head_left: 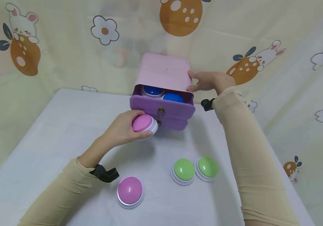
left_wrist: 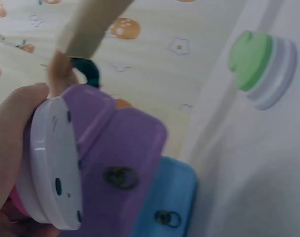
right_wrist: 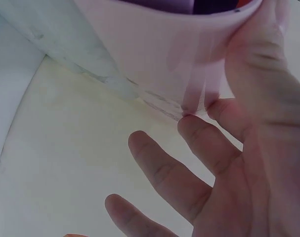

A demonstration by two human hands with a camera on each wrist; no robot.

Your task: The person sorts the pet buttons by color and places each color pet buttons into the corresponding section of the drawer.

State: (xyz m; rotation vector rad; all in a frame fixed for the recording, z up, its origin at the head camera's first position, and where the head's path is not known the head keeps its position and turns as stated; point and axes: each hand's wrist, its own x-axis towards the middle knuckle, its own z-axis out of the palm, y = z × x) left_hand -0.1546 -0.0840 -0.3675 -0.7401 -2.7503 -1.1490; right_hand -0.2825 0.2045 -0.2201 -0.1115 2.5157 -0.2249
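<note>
My left hand [head_left: 124, 127] grips a push button with a pink dome [head_left: 142, 123] and white base, tilted in front of the drawer box. In the left wrist view its white underside [left_wrist: 58, 163] faces the camera. The pink drawer box [head_left: 164, 70] stands against the back curtain. Its upper purple drawer [head_left: 150, 105] is pulled out and holds two blue buttons [head_left: 173, 97]. My right hand [head_left: 210, 81] touches the box's right side, its fingers spread and fairly straight in the right wrist view. A second purple drawer [head_left: 175, 124] sits below.
Another pink button [head_left: 130, 190] lies at the table's front. Two green buttons [head_left: 184, 169] rest side by side at front right. In the left wrist view a blue drawer [left_wrist: 177, 197] shows beside the purple ones. A patterned curtain [head_left: 73, 56] surrounds the white table [head_left: 51, 125].
</note>
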